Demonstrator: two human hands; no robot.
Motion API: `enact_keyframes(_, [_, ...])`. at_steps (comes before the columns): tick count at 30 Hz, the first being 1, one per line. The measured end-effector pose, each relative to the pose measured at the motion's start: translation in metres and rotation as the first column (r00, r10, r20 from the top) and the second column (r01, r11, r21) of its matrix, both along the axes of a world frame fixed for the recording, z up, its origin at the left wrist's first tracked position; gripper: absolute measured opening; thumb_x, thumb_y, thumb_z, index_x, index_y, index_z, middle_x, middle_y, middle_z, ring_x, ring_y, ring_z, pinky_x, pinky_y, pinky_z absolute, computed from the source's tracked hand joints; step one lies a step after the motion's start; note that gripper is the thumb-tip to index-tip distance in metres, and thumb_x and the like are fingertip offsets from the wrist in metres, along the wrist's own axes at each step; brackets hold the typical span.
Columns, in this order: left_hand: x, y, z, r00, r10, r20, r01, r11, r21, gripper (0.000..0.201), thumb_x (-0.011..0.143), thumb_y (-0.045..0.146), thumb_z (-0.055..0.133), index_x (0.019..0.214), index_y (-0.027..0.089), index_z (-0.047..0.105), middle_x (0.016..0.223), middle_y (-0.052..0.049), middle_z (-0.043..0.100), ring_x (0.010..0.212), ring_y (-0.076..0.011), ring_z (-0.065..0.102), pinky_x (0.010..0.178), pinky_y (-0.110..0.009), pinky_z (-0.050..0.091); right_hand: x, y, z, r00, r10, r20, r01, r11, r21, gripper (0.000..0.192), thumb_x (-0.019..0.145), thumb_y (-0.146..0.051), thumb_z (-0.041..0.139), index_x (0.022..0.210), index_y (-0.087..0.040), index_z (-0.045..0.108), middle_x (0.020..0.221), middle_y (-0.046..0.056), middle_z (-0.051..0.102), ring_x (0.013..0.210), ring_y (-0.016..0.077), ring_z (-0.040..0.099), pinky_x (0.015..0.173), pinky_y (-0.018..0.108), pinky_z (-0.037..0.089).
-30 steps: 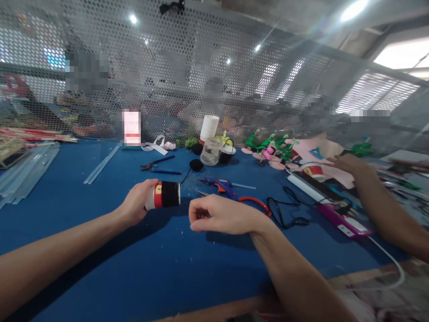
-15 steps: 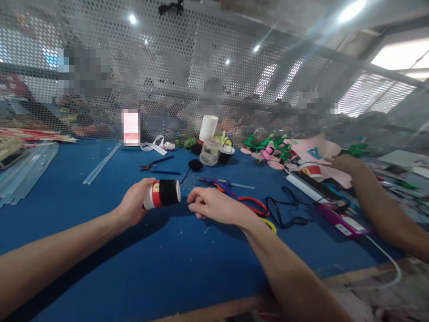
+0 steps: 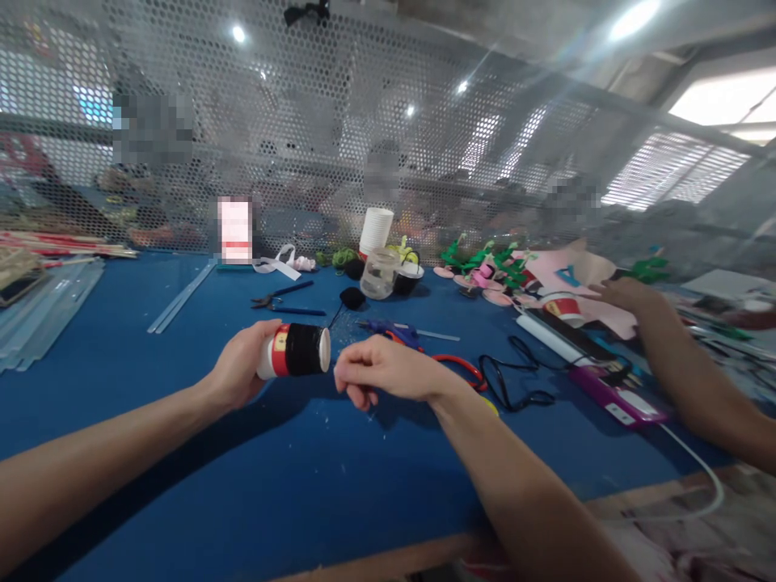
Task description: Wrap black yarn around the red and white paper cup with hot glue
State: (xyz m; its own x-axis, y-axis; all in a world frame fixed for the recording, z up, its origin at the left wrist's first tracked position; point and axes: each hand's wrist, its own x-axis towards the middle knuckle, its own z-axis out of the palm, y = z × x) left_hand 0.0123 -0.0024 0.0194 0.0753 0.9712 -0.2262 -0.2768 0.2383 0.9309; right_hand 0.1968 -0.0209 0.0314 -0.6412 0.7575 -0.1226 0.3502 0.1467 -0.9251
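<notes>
Blue table, mid-span: left hand [image 3: 239, 373] fingers clamped on light, crushable white paper cup wound with black yarn [image 3: 295, 351], best gripped at base; right hand [image 3: 388, 373] fingers pinched together just beside rim.

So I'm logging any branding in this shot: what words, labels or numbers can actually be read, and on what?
None can be read.
Purple flat device: white label, print too small.
Paper cup wound with black yarn in the left hand: red band with a yellow square, no letters.
Pink sheet: blue shape, not clearly a letter.
Pink-and-white card: blurred.
</notes>
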Motion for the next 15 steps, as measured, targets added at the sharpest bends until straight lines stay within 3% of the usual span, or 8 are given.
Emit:
enact_keyframes(2, [0.000,0.001,-0.003,1.000,0.003,0.006,-0.003,0.999,0.035,0.010,0.060,0.025,0.053,0.055,0.015,0.050,0.044,0.005,0.050,0.037,-0.0079,0.045,0.038,-0.018,0.034,0.002,0.002,0.003,0.963,-0.129,-0.237,0.145,0.988,0.052,0.023,0.078,-0.033,0.042,0.067,-0.015,0.051,0.061,0.002,0.058,0.057,0.0094,0.054,0.055,0.022,0.043])
enact_keyframes(5, [0.000,-0.004,-0.007,0.998,-0.057,-0.041,0.060,0.996,0.065,0.011,0.059,0.025,0.054,0.053,0.016,0.052,0.043,0.005,0.048,0.035,-0.0073,0.041,0.036,-0.018,0.030,0.000,0.007,0.001,0.798,-0.298,-0.523,0.407,0.908,0.105,0.024,0.080,-0.035,0.038,0.068,-0.017,0.049,0.091,0.005,0.060,0.087,0.0132,0.054,0.075,0.028,0.042])
enact_keyframes(6, [0.000,-0.007,-0.007,0.989,-0.130,-0.073,0.135,0.987,0.083,0.016,0.061,0.028,0.053,0.051,0.016,0.053,0.042,0.005,0.046,0.035,-0.0072,0.040,0.036,-0.018,0.029,-0.001,0.009,-0.001,0.766,-0.324,-0.555,0.463,0.877,0.128,0.024,0.081,-0.035,0.036,0.068,-0.018,0.048,0.100,0.005,0.057,0.095,0.0138,0.051,0.079,0.029,0.040])
enact_keyframes(8, [0.000,-0.012,-0.006,0.962,-0.237,-0.137,0.252,0.962,0.106,0.022,0.064,0.032,0.051,0.050,0.015,0.055,0.041,0.003,0.045,0.035,-0.0073,0.038,0.036,-0.018,0.027,-0.003,0.011,-0.005,0.799,-0.362,-0.480,0.518,0.821,0.242,0.024,0.082,-0.033,0.034,0.069,-0.018,0.049,0.112,0.005,0.052,0.102,0.0147,0.046,0.082,0.031,0.037])
enact_keyframes(10, [-0.001,-0.014,-0.001,0.962,-0.228,-0.147,0.249,0.958,0.144,0.024,0.065,0.032,0.050,0.050,0.014,0.056,0.041,0.002,0.046,0.036,-0.0079,0.039,0.037,-0.019,0.027,-0.004,0.010,-0.006,0.892,-0.392,-0.228,0.452,0.797,0.400,0.024,0.082,-0.029,0.034,0.070,-0.017,0.051,0.108,0.007,0.055,0.097,0.0160,0.049,0.080,0.032,0.037])
enact_keyframes(12, [-0.001,-0.014,0.006,0.989,-0.101,-0.106,0.118,0.978,0.173,0.022,0.064,0.028,0.049,0.049,0.015,0.056,0.042,0.002,0.046,0.039,-0.0087,0.040,0.039,-0.019,0.030,-0.004,0.005,-0.004,0.946,-0.311,0.094,0.242,0.866,0.438,0.023,0.081,-0.024,0.036,0.068,-0.016,0.054,0.090,0.008,0.062,0.082,0.0162,0.055,0.073,0.032,0.039])
enact_keyframes(14, [-0.001,-0.013,0.012,0.994,0.042,-0.098,-0.028,0.990,0.141,0.024,0.066,0.026,0.046,0.047,0.015,0.054,0.041,0.003,0.044,0.038,-0.0076,0.038,0.039,-0.018,0.028,-0.003,-0.003,0.002,0.968,-0.077,0.239,0.007,0.960,0.278,0.023,0.080,-0.021,0.037,0.069,-0.014,0.056,0.075,0.006,0.064,0.071,0.0146,0.057,0.068,0.029,0.041])
enact_keyframes(15, [-0.001,-0.012,0.014,0.992,0.072,-0.106,-0.060,0.992,0.115,0.025,0.067,0.027,0.045,0.046,0.015,0.053,0.040,0.003,0.042,0.038,-0.0073,0.036,0.038,-0.018,0.027,-0.003,-0.007,0.005,0.976,0.063,0.209,-0.100,0.980,0.173,0.023,0.080,-0.022,0.037,0.071,-0.014,0.056,0.073,0.006,0.064,0.070,0.0138,0.058,0.067,0.028,0.042])
